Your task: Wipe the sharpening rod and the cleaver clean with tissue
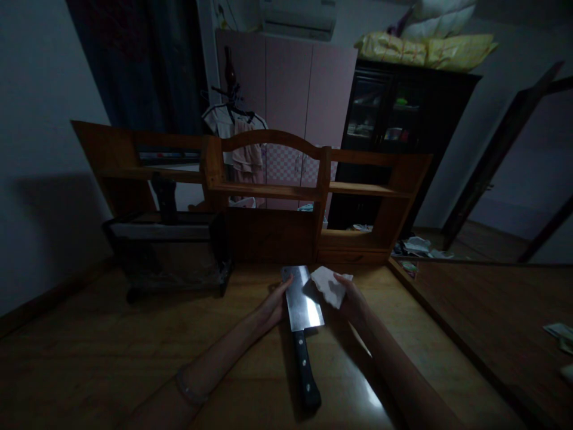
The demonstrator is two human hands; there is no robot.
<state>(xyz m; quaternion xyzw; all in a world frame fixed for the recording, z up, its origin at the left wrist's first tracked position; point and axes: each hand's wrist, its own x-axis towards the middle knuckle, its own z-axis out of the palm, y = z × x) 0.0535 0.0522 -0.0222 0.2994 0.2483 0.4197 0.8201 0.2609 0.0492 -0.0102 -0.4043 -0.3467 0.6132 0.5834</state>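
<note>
A cleaver (305,304) with a broad shiny blade and a black riveted handle lies before me, its handle pointing toward me. My left hand (278,301) grips the far left part of the blade, thumb on top and the other fingers hidden beneath. In my right hand (351,298) is a crumpled white tissue (329,285), pinched between thumb and fingers just right of the blade. Whether the tissue touches the blade I cannot tell.
A black-framed knife block (168,257) with a dark handle sticking up stands on the wooden table (215,370) at the left. Behind the cleaver rises a wooden shelf unit (268,236). To the right runs a raised table edge (441,322).
</note>
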